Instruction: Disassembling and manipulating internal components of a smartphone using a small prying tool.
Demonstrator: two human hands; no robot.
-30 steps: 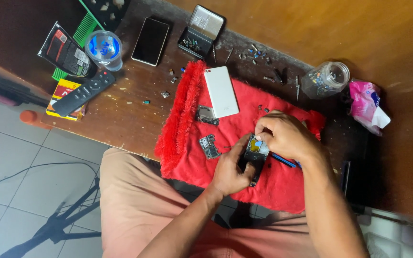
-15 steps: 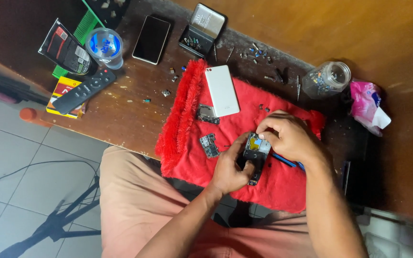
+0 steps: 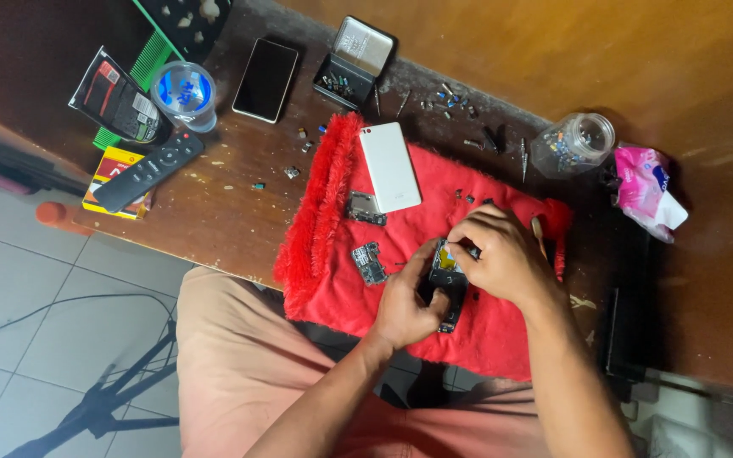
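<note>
While the left hand (image 3: 407,307) has its grip clamped on the opened phone (image 3: 449,284) and the right hand (image 3: 502,254) pinches at its top, a slip could, I judge, flick tiny parts off the red cloth (image 3: 502,331).

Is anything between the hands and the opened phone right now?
Nothing visible. The left hand grips the opened phone from the side, and the right hand rests its fingertips on its top end. Both are in direct contact, over the red cloth.
</note>
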